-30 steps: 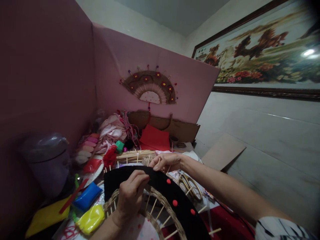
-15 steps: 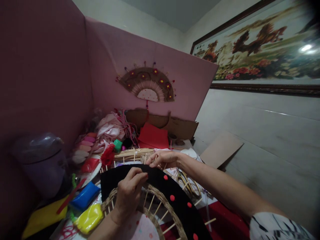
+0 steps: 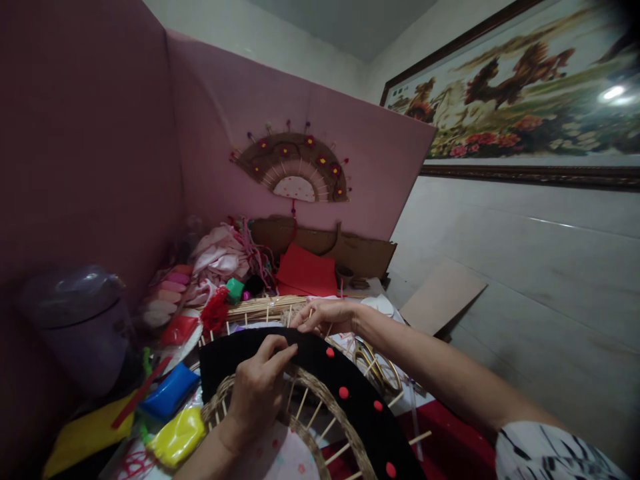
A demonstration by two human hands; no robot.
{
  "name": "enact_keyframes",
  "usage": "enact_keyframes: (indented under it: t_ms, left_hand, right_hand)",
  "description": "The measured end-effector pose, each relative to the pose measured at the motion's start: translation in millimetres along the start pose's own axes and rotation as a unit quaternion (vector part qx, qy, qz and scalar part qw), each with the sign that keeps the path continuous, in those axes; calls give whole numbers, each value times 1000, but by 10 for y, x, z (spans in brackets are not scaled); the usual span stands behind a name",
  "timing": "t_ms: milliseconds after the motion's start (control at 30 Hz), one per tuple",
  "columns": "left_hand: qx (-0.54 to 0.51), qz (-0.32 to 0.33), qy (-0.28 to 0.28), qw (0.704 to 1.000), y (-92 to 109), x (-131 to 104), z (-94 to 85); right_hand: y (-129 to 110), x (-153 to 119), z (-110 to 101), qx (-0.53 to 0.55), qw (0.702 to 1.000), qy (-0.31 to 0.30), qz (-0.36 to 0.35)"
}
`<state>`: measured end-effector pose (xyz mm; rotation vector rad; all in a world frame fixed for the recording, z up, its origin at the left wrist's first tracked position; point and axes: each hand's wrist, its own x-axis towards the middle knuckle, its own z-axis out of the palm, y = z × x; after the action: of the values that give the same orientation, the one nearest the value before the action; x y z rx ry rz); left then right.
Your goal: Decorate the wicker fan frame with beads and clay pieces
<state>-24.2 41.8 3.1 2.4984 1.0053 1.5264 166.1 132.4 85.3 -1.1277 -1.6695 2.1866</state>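
A fan-shaped piece with a black fabric band (image 3: 360,407), thin wooden sticks and a braided rope arc (image 3: 333,408) lies in front of me. Red dots (image 3: 343,393) sit along the right side of the band. My left hand (image 3: 260,383) is over the band's inner edge, fingers pinched together against the black fabric; anything between the fingertips is hidden. At the band's upper edge, my right hand (image 3: 323,316) has thumb and fingers closed on the fabric rim near a stick. Below the rope is a pale pink patterned centre (image 3: 285,453).
Gold-handled scissors (image 3: 383,373) lie beyond the band at right. Yellow (image 3: 177,437) and blue (image 3: 171,391) clay packs are at left, near a lidded bin (image 3: 83,333). Behind are red sheets (image 3: 307,270), cardboard (image 3: 367,253) and a finished-looking fan (image 3: 295,163) on a pink board.
The view has shifted very slightly. Both hands stay at nearly the same places on the black band, with only a tiny movement of the left fingers.
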Motion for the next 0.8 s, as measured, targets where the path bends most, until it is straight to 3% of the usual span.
enact_keyframes:
  t_ms: [333,600,800]
  left_hand:
    - [104,43,14,994,53,18,-27]
    - [40,36,41,998,-2,8,-82]
    - [148,61,41,986,18,18,-79]
  right_hand:
    - [-6,-11,15,2,1000,9,-15]
    - [-72,-40,54,28,999,16,0]
    - [-88,-30,35,57,998,23,1]
